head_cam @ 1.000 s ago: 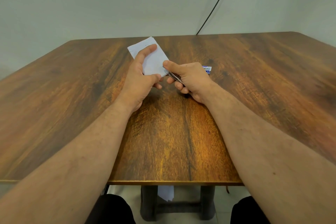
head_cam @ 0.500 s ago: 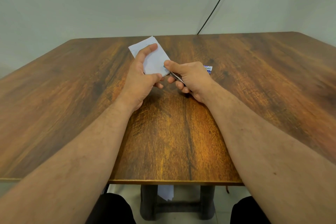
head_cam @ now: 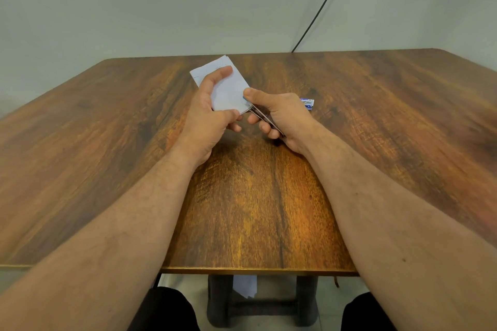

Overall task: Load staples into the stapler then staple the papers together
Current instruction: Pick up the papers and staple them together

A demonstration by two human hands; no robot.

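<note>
My left hand (head_cam: 208, 113) holds a small stack of white papers (head_cam: 226, 86) above the middle of the wooden table (head_cam: 376, 121), thumb and fingers pinching its near edge. My right hand (head_cam: 279, 115) grips a slim metal stapler (head_cam: 265, 117), mostly hidden in the palm. The stapler's jaws close over the papers' near right corner, and my thumb presses down on its top.
A small blue and white staple box (head_cam: 308, 103) lies on the table just behind my right hand. A black cable (head_cam: 320, 8) runs down the wall to the table's far edge. A white sheet (head_cam: 246, 286) lies on the floor under the table.
Both hands stay in nearly the same place. The papers and stapler have shifted very slightly, with the thumb still pressing on the stapler.
</note>
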